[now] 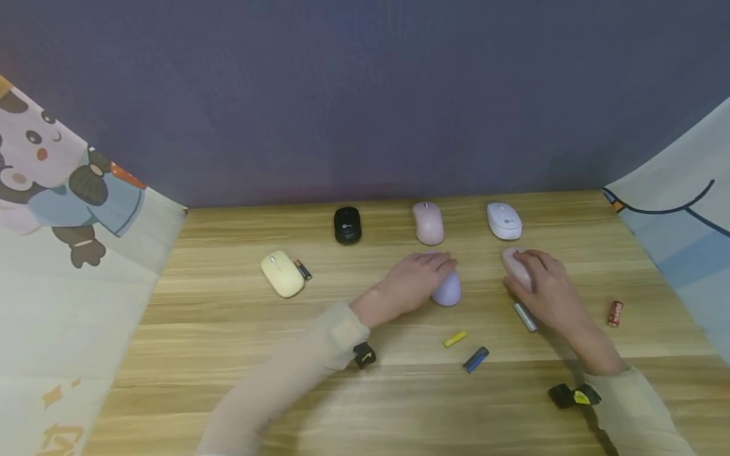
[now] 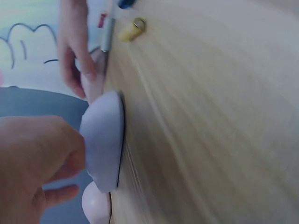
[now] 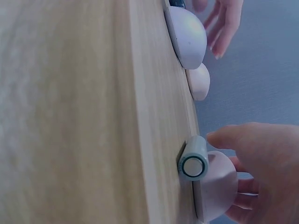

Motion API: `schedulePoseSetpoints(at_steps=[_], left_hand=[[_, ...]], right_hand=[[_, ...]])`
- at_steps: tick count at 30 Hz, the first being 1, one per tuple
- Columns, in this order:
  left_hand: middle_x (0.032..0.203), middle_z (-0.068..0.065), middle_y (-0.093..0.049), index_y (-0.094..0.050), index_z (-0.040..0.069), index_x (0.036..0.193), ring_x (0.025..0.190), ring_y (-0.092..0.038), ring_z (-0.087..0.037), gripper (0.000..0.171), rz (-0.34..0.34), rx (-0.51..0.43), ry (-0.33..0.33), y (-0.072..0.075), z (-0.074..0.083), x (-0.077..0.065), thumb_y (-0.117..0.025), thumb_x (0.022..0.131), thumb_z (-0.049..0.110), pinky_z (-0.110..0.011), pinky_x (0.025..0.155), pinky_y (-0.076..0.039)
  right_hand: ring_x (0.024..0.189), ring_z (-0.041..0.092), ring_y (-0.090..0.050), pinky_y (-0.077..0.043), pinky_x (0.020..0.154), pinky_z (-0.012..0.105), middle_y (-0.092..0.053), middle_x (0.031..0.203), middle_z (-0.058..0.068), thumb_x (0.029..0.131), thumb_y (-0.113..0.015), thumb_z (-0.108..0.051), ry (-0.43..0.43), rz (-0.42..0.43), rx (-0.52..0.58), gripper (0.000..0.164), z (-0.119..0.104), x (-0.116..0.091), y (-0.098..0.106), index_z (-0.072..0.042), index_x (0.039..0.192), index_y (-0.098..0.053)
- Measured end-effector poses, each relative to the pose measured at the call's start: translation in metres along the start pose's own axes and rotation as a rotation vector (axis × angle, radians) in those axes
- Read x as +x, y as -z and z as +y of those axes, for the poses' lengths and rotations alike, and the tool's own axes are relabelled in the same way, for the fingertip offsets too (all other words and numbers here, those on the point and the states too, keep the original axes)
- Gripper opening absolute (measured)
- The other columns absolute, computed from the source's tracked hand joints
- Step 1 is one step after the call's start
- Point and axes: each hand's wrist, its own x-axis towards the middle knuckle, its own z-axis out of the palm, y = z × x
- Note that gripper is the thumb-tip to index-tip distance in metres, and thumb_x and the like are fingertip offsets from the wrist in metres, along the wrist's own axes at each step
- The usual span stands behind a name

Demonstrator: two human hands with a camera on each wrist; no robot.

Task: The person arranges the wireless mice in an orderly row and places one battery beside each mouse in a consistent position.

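Observation:
A purple mouse (image 1: 447, 291) sits mid-table under my left hand (image 1: 415, 278), whose fingers reach over its far end. In the right wrist view, a gap shows between the fingertips of that left hand (image 3: 226, 25) and the purple mouse (image 3: 189, 37). My right hand (image 1: 550, 294) holds a pale pink mouse (image 1: 518, 269) on the table, thumb at its left side and fingers over its far right side. Beside that thumb lies a silver-grey battery (image 1: 525, 317), its flat end facing the camera in the right wrist view.
Along the back stand a black mouse (image 1: 347, 225), a pink mouse (image 1: 428, 223) and a white mouse (image 1: 504, 221). A yellow mouse (image 1: 282, 274) lies left with a black battery (image 1: 303, 270) alongside. Nearer are a yellow battery (image 1: 455, 339), a blue battery (image 1: 476, 359) and a red battery (image 1: 614, 314).

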Motion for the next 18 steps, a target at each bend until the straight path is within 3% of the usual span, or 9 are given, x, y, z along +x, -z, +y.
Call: schedulePoseSetpoints(at_steps=[4,8,18], left_hand=[[0.144,-0.011,-0.061,-0.059,0.005,0.142,0.134,-0.058,-0.023,0.05,0.064,-0.145,0.115,0.0,0.006,-0.005,-0.065,0.1,0.031,-0.032,0.112,-0.05],[0.14,-0.012,-0.063,-0.061,0.002,0.138,0.129,-0.061,-0.023,0.062,0.082,-0.163,0.15,-0.001,0.015,-0.01,-0.064,0.1,0.05,-0.03,0.107,-0.054],[0.14,-0.013,-0.062,-0.059,0.002,0.138,0.131,-0.06,-0.024,0.06,0.107,-0.138,0.15,-0.006,0.022,-0.01,-0.07,0.098,0.045,-0.03,0.107,-0.053]], right_hand=[[0.123,0.057,-0.046,-0.043,0.094,0.074,-0.049,0.138,0.037,0.094,-0.074,-0.017,-0.001,0.002,0.006,0.051,0.0,0.0,0.001,0.008,0.134,-0.055],[0.124,0.057,-0.046,-0.044,0.093,0.074,-0.049,0.138,0.037,0.094,-0.074,-0.017,-0.005,0.0,0.001,0.051,0.0,0.0,0.001,0.007,0.135,-0.055],[0.125,0.057,-0.045,-0.044,0.094,0.075,-0.048,0.14,0.037,0.095,-0.074,-0.019,-0.017,-0.019,-0.002,0.052,-0.001,0.0,0.002,0.007,0.136,-0.055]])
